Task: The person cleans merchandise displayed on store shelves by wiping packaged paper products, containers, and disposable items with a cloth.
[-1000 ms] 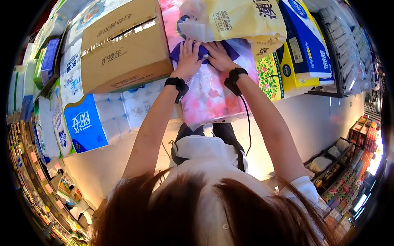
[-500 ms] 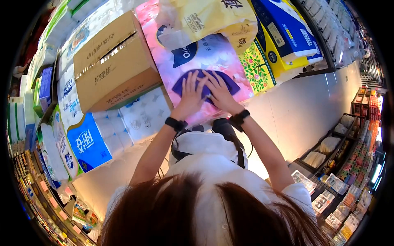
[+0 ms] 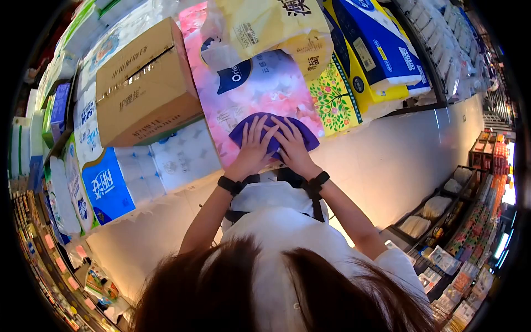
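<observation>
Packs of paper are heaped here in a shop, and they make up the whole working surface; a pink pack (image 3: pixel 276 94) lies flat at the near side, with a carton (image 3: pixel 144 86) just left of it and a yellow bag (image 3: pixel 265 27) resting over its far part; a tree-print pack (image 3: pixel 334 99) sits at its right, with a blue pack (image 3: pixel 376 47) beyond that; over on the left I see a roll pack (image 3: pixel 110 188) with a blue wrapper end.

The near edge of the heap comes right up to the person's waist, so there is little room on that side; to the right, pale floor (image 3: pixel 398 149) stretches away to low crates (image 3: pixel 437 205) of goods; the carton's wall stands well apart from the hands.

The cloth (image 3: pixel 310 138), purple and spread, lies on the pink pack close to its near edge; the left hand (image 3: pixel 250 152) and right hand (image 3: pixel 294 152) are laid on it side by side, fingers extended and slightly fanned, neither one clenched; they touch the cloth from above, and whether the thumbs pinch it I cannot tell.
</observation>
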{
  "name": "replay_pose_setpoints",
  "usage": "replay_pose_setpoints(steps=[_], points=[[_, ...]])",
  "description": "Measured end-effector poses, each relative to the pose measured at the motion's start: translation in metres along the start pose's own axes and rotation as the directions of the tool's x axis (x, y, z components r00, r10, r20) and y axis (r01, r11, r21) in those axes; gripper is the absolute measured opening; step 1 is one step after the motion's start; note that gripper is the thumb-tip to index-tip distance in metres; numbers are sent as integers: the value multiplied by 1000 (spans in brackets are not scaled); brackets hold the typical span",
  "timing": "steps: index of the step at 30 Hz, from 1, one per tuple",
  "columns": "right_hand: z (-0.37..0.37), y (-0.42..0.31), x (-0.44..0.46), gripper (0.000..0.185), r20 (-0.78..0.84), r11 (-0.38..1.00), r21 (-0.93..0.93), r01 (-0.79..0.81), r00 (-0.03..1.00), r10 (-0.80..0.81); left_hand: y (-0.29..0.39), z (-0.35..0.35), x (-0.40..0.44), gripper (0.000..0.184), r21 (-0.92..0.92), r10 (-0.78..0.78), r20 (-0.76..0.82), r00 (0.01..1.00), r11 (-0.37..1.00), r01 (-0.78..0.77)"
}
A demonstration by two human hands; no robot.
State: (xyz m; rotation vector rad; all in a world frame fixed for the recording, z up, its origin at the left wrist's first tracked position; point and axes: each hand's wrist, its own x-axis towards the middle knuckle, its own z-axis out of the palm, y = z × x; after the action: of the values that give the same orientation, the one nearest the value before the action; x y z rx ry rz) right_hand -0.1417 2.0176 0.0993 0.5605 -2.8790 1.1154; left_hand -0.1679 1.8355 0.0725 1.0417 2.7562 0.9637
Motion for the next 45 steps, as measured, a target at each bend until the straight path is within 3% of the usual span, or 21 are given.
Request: replay_pose_setpoints(steps=[3,9,13,17,25,31,38,41,45], points=[[-16,14,0,75,75,999,18,38,996,-39,11,11,5,80,15,-49,-25,998,999,49],[-59,55,-4,72,130,975,-215,58,991,-31,52,39,44,80,25,-182,-40,983,983,183],[-77,97,2,68,77,985,95,147,985,-155,69,66,69,80,79,-241,-97,966,965,249],[-74,117,2,65,15,970,123,209,977,-212,80,78,78,80,136,-286,-179,941,940,311],[-83,124,-16,60,45,955,197,223,971,-236,116,88,74,85,106,-368,-223,903,912,397],[-98,123,-35,61,43,960,221,171,982,-184,127,102,74,87,128,-305,-208,930,934,335],[-104,134,-25,72,115,936,345,62,987,-108,112,100,87,84,107,-308,-134,942,941,322],[-102,153,0,62,77,925,351,146,980,-184,100,94,106,83,123,-309,-142,941,937,326],[-99,166,44,63,44,913,370,172,978,-202,72,83,139,80,107,-319,-175,932,934,340]])
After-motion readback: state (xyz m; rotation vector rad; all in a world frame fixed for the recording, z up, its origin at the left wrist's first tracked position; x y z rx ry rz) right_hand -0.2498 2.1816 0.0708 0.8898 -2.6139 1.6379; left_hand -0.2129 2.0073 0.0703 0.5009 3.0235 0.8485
